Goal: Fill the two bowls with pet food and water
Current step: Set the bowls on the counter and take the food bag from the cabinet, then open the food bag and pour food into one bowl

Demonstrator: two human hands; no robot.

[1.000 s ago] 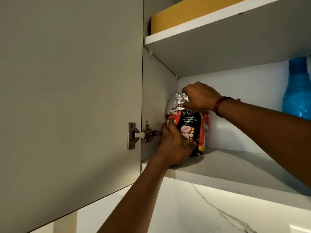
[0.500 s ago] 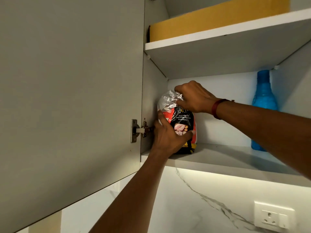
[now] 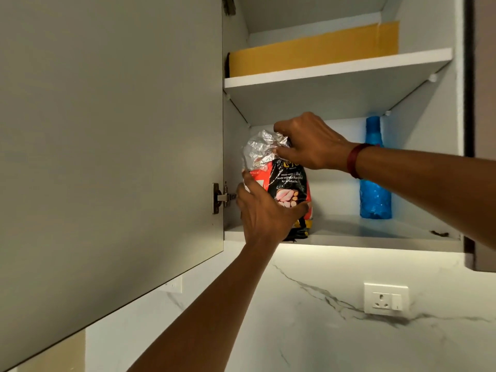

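A red and black pet food bag with a crumpled silver top stands at the left end of the lower cabinet shelf. My left hand wraps around the bag's lower front. My right hand pinches the folded silver top from the right. A blue water bottle stands upright at the back right of the same shelf, partly hidden by my right forearm. No bowls are in view.
The grey cabinet door hangs open on the left, its hinge just beside my left hand. A yellow box lies on the upper shelf. Below is a marble wall with a white power socket.
The view has dropped and pulled back, so more of the cabinet and the wall socket show. Both hands keep their hold on the bag, which sits nearer the shelf's front edge.
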